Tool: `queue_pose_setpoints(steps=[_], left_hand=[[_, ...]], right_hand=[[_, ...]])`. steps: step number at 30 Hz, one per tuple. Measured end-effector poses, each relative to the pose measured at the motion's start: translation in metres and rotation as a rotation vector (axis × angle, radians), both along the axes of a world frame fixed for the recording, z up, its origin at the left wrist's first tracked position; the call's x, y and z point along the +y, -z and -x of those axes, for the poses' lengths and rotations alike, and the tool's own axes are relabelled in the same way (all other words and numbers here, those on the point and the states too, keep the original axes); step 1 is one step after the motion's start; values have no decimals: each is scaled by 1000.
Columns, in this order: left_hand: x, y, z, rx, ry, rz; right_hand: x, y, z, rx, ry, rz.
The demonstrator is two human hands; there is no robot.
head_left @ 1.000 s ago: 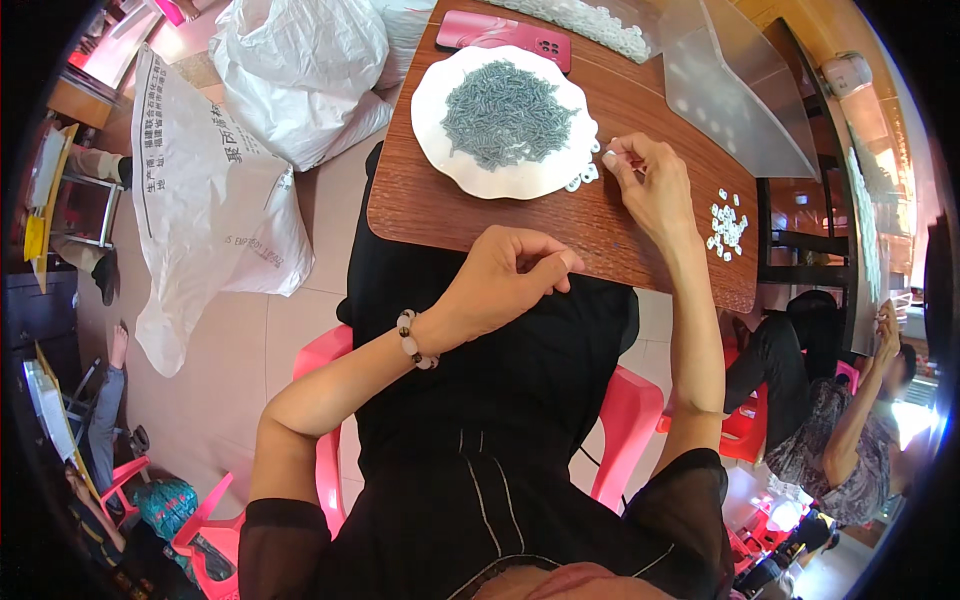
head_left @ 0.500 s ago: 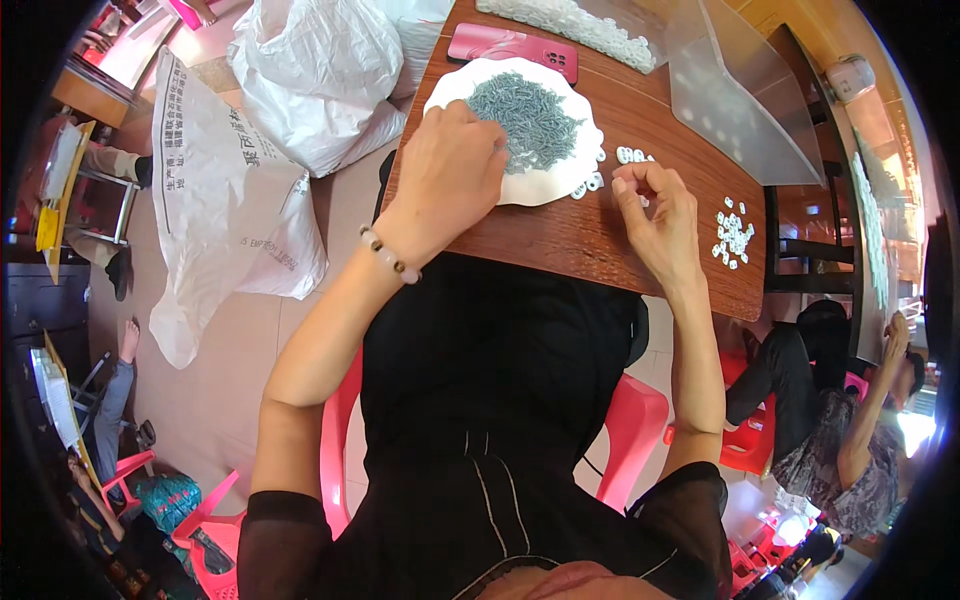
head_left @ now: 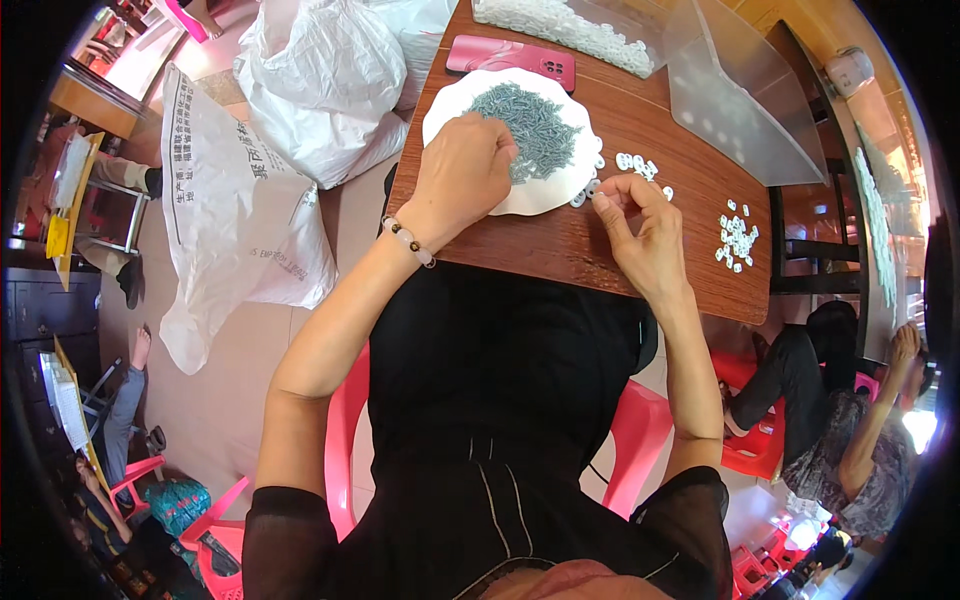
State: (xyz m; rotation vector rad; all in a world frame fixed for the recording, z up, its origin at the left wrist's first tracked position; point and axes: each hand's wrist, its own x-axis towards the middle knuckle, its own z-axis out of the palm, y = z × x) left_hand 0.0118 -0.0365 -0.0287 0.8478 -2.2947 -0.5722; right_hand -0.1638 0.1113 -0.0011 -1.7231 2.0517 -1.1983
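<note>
My left hand (head_left: 462,178) is over the near left part of a white scalloped plate (head_left: 455,100). Its fingers are curled together at the edge of a pile of small grey pins (head_left: 535,120); whatever they pinch is hidden. To the right of the plate, my right hand (head_left: 648,235) has thumb and forefinger brought together. Their tips are at small white pieces with holes (head_left: 578,199) along the plate's rim, and I cannot make out whether one is gripped. More white pieces (head_left: 637,163) lie just beyond this hand, and a loose heap of them (head_left: 737,240) is farther right.
A pink phone (head_left: 510,60) lies behind the plate on the brown table (head_left: 540,245). Clear bins (head_left: 735,100) and a mass of white pieces (head_left: 570,30) are at the back. White sacks (head_left: 320,90) stand on the floor to the left. Another person (head_left: 850,430) sits at the right.
My right hand has moved left and a little nearer, to the pieces at the plate's rim. My left hand has shifted slightly right over the pins.
</note>
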Motion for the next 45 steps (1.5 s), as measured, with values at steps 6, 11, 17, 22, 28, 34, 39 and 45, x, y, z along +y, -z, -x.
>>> queue_pose_setpoints(steps=[6, 11, 17, 22, 28, 34, 39, 45], left_hand=[[1, -4, 0, 78, 3, -149], [2, -1, 4, -315, 10, 351], [0, 2, 8, -236, 41, 397], [2, -9, 6, 60, 85, 114], [0, -13, 7, 234, 137, -32], [14, -27, 10, 295, 116, 78], [14, -33, 3, 418, 322, -623], [17, -30, -2, 515, 427, -1044]], right_hand=[[-25, -2, -9, -28, -69, 25], [-42, -2, -15, 133, -117, 2], [-47, 2, -14, 155, -121, -22], [-51, 3, -12, 138, -121, 22], [-56, -3, -15, 53, -145, 178], [-58, -3, -18, -14, -175, 222], [-50, -3, -20, -60, -200, 231], [-38, -6, -19, -109, -236, 242]])
